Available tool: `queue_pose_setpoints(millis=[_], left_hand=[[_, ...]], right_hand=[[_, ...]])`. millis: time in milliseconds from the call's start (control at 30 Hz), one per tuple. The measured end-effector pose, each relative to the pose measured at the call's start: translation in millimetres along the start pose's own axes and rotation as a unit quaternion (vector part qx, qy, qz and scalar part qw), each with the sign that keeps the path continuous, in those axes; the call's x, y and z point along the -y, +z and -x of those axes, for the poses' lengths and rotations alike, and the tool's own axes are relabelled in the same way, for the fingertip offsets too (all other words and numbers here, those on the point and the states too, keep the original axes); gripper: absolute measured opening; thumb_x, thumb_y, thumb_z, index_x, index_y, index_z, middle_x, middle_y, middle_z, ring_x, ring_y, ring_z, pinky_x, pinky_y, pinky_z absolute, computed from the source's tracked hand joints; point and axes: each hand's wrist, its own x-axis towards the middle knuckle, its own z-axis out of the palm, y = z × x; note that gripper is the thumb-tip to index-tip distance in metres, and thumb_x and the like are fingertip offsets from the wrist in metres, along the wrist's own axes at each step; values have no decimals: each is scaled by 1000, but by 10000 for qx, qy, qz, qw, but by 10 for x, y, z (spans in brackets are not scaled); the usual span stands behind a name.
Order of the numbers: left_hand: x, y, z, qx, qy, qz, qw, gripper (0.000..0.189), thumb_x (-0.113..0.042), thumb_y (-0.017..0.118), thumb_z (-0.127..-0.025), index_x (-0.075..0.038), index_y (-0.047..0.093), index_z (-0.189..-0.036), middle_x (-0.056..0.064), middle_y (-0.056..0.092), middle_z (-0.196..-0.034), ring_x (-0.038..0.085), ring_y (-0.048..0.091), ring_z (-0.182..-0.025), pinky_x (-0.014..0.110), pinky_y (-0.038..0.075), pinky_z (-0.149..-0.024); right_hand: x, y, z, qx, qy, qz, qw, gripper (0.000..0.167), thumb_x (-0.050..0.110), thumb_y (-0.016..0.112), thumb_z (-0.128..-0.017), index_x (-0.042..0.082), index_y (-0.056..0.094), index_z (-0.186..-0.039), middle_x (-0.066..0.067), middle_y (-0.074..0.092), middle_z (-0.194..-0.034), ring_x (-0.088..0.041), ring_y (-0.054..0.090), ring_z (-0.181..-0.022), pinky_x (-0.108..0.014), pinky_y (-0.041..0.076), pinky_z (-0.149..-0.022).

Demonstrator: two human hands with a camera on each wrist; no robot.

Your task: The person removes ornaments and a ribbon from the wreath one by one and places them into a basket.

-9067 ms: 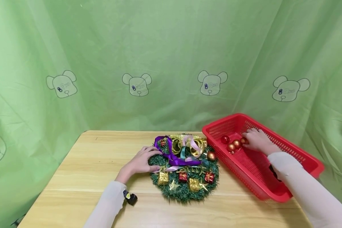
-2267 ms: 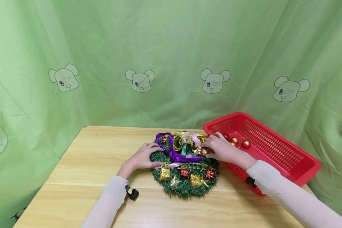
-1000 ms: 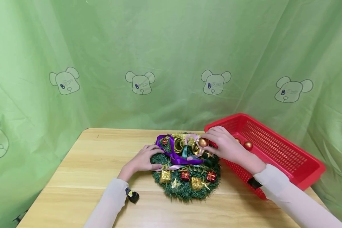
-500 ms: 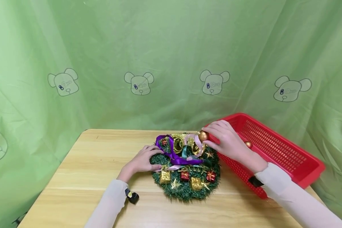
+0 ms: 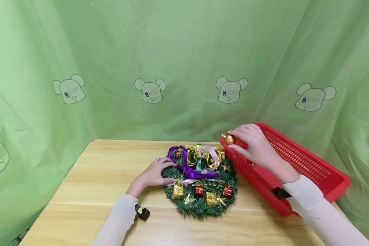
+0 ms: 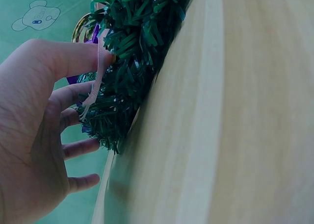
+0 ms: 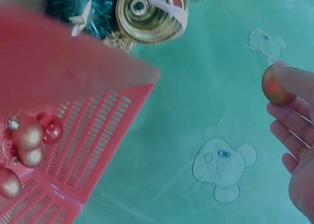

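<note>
A round green tinsel Christmas wreath lies on the wooden table. Small gold and red gift boxes, stars, gold bells and purple, pink and teal ribbons decorate it. My left hand grips its left edge, thumb on the near side; in the left wrist view the thumb presses by a pink ribbon end while the outer fingers stay off the tinsel. Above the basket's near-left corner, my right hand pinches a copper-gold Christmas ball. A twisted wire sticks out of its cap.
The red plastic basket stands right of the wreath, set at an angle. Inside it, in the right wrist view, lie several gold balls and a shiny red ball. A green curtain hangs behind the table.
Earlier the gold ball sat on the wreath's upper right; my right hand has taken it from there and lifted it up and right to the basket. A gold star shows there now. My left hand stayed.
</note>
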Motion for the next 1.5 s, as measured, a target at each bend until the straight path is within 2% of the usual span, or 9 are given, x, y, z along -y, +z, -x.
queue_pose_setpoints(millis=[200,367,533,767,933,1133,1300,1500], left_hand=[[5,-16,-7,9,-14,-33,10000,66,-47,76,-86,-25,56,-145,7,46,-157,36,39,-143,63,30,-120],[13,-29,-16,-49,30,-25,10000,66,-47,76,-86,-23,56,-144,8,46,-156,36,39,-143,64,30,-120],[14,-42,-3,1,-2,-5,10000,66,-46,76,-86,-24,56,-145,8,46,-156,36,38,-144,64,29,-120],[34,-35,-5,-24,-10,-18,10000,66,-46,76,-86,-24,56,-145,8,46,-157,36,39,-143,64,29,-120],[52,-25,2,-24,10,-19,10000,66,-45,75,-86,-23,55,-145,9,46,-157,37,38,-144,64,29,-121],[94,13,-11,-37,33,-41,10000,66,-48,75,-86,-24,56,-145,8,46,-157,36,38,-144,64,29,-120],[87,37,-9,-35,83,-16,10000,66,-48,75,-86,-24,56,-145,8,46,-156,37,39,-143,65,30,-119],[67,39,-11,-43,91,-44,9999,67,-48,74,-86,-23,55,-145,8,46,-157,36,38,-144,64,29,-120]], right_hand=[[-148,-119,13,-95,160,101,9998,48,8,88,-70,-4,72,-113,-21,74,-104,-37,61,-101,-54,42,-96],[-324,-170,88,78,342,240,9991,50,8,89,-68,-4,71,-113,-21,73,-103,-38,60,-99,-56,40,-96],[-507,-146,185,612,622,481,9950,46,9,90,-71,-2,72,-112,-20,74,-103,-38,61,-100,-57,40,-96],[-748,-31,305,1504,945,633,9821,45,13,89,-74,-1,72,-114,-20,74,-109,-40,62,-106,-61,40,-97],[-852,103,379,1913,829,686,9756,42,9,89,-72,0,74,-110,-17,75,-105,-39,62,-104,-61,42,-98],[-965,281,505,2231,710,824,9687,38,7,89,-70,1,76,-106,-14,75,-100,-37,62,-99,-59,44,-90],[-1040,379,629,2366,679,905,9650,39,11,90,-70,2,77,-105,-11,75,-96,-33,61,-93,-55,46,-81],[-1099,484,745,2375,464,946,9657,38,14,92,-68,4,77,-102,-8,74,-92,-29,61,-86,-51,49,-75]])
